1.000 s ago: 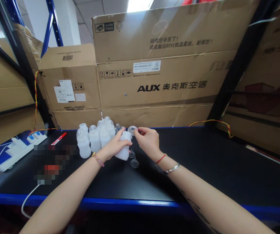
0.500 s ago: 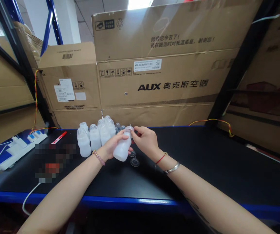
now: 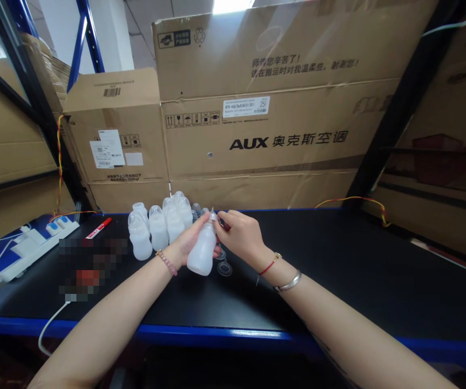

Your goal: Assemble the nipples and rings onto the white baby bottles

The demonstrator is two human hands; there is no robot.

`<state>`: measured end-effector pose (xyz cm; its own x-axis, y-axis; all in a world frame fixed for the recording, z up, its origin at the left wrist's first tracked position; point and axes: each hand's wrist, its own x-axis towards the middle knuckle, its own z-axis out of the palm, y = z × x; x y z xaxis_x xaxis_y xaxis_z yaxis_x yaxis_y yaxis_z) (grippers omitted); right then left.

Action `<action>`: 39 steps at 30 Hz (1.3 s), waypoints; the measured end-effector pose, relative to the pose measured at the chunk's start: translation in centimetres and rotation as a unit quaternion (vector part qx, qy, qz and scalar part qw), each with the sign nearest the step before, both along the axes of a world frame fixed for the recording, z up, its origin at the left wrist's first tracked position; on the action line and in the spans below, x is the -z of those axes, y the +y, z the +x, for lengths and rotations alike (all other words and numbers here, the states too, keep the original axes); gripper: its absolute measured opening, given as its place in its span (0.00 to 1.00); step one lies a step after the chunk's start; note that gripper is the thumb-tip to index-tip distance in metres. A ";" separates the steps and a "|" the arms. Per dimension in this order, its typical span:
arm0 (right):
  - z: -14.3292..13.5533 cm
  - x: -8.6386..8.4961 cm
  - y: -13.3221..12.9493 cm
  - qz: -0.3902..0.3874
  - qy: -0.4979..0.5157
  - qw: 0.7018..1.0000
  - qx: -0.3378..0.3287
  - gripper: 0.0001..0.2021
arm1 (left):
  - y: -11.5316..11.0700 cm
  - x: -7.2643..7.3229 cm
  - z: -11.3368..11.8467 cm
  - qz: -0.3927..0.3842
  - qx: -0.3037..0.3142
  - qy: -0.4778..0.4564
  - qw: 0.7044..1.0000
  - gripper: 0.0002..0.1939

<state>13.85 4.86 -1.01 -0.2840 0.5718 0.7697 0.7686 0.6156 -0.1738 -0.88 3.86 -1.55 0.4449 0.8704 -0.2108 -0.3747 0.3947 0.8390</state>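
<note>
A milky white baby bottle (image 3: 201, 257) leans in my left hand (image 3: 187, 244), whose fingers are wrapped round its body. At its top is a clear collar with a pointed teat (image 3: 212, 215). My right hand (image 3: 241, 233) has its fingers curled against the side of that collar; the fingertips are partly hidden. Several more white bottles (image 3: 139, 237) with clear dome caps stand just left of my left hand. Behind the held bottle are small clear caps (image 3: 196, 208). Two flat clear round pieces lie on the black table, the nearer disc (image 3: 224, 268) below my right hand.
Large cardboard sheets (image 3: 289, 124) stand along the back of the black tabletop (image 3: 358, 270). On the left are a red-and-white marker (image 3: 99, 228), a white power strip (image 3: 34, 248) with plugs, and a blurred-out object with a white cable (image 3: 52, 324). Dark posts (image 3: 394, 124) frame the bench.
The held bottle has turned more upright, and its base has come slightly lower. My right hand's fingers have curled further beside the collar. The standing bottles have not moved.
</note>
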 end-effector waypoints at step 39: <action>0.5 -1.2 -0.5 -0.511 0.368 0.742 -0.230 0.16 | 1.1 -1.2 1.9 0.176 -0.230 -0.063 0.955 0.14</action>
<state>14.32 4.40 0.20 -0.3482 0.9364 0.0441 -0.0172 0.0407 -0.9990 1.00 4.92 -0.36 0.0005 0.9869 0.1616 -0.5471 -0.1350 0.8261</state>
